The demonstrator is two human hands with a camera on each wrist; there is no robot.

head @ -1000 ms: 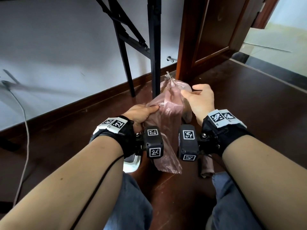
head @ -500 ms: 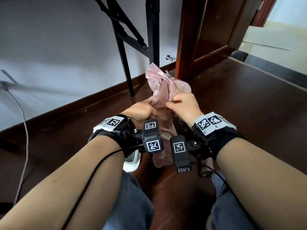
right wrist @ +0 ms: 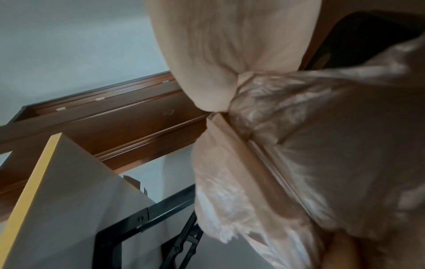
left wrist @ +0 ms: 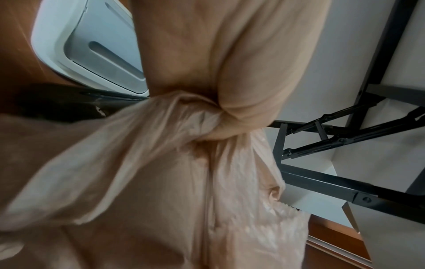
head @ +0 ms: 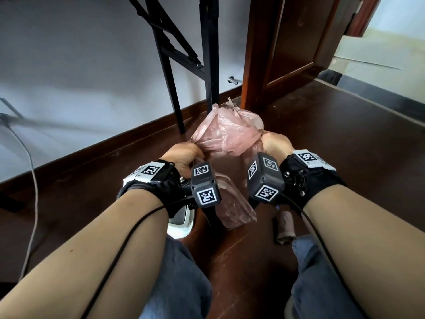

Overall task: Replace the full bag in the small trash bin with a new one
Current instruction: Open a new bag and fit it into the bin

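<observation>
A thin pink new bag (head: 226, 140) hangs between my two hands, its top stretched sideways and its tail (head: 236, 203) drooping toward the floor. My left hand (head: 186, 155) grips the left edge of the bag's top; in the left wrist view the fingers (left wrist: 243, 107) bunch the plastic (left wrist: 161, 182). My right hand (head: 272, 143) grips the right edge, with fingers (right wrist: 216, 85) pinching crumpled film (right wrist: 322, 145). Behind it, a knotted full pink bag (head: 251, 118) sits on the floor. The white bin (head: 180, 224) shows under my left wrist, mostly hidden.
A brown roll of bags (head: 285, 229) lies on the dark wood floor (head: 345, 169) by my right knee. Black table legs (head: 210, 65) stand just beyond the full bag, next to a brown door frame (head: 255, 54). A grey cable (head: 34, 180) runs along the left.
My hands have pulled apart from each other, spreading the top of the new bag wide. Earlier they were close together, working the bunched top.
</observation>
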